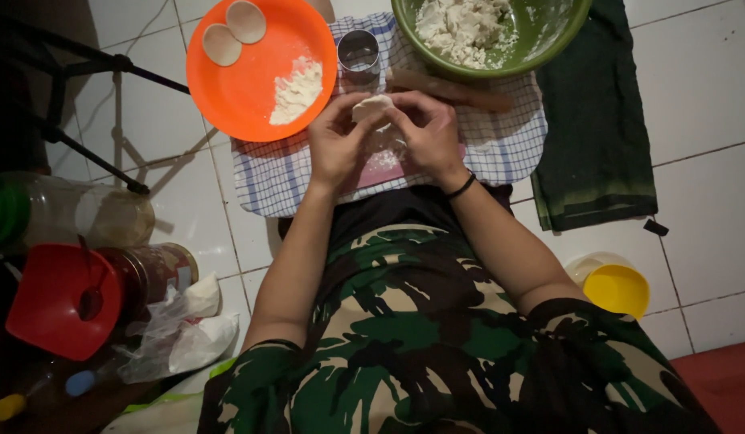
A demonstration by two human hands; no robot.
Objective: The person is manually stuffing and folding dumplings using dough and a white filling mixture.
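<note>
A person in camouflage clothing sits on a white tiled floor [702, 88] before a checked cloth [501, 149]. A green bowl [569, 36] of crumbly dough rests at the cloth's far edge, an orange plate [252, 88] with two dough discs and flour to its left. Left hand [336, 145] and right hand [428, 133] meet, each grip pinched on a small dough piece [371, 106] above the cloth.

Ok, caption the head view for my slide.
Both hands, left and right, pinch a white dough piece above a checked cloth.
</note>
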